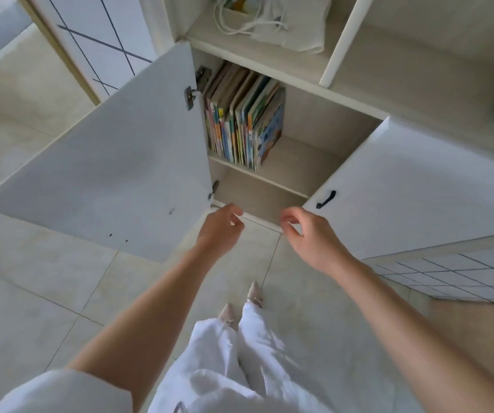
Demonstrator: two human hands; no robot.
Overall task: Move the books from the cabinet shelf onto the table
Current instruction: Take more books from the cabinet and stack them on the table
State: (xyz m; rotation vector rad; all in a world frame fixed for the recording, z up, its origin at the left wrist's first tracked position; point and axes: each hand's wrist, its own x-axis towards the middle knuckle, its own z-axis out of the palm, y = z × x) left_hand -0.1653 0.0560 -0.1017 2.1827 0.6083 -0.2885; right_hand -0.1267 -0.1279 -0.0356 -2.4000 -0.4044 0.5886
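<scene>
Two bare hands reach toward an open cabinet: the left hand and right hand, each grip loosely curled and empty, hover below the shelf. Well above them, the books stand upright at the shelf's left end, untouched.

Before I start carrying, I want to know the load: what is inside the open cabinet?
A row of upright picture books fills the left of the upper shelf; its right is bare. The compartment below looks bare, though the doors hide part of it.
</scene>
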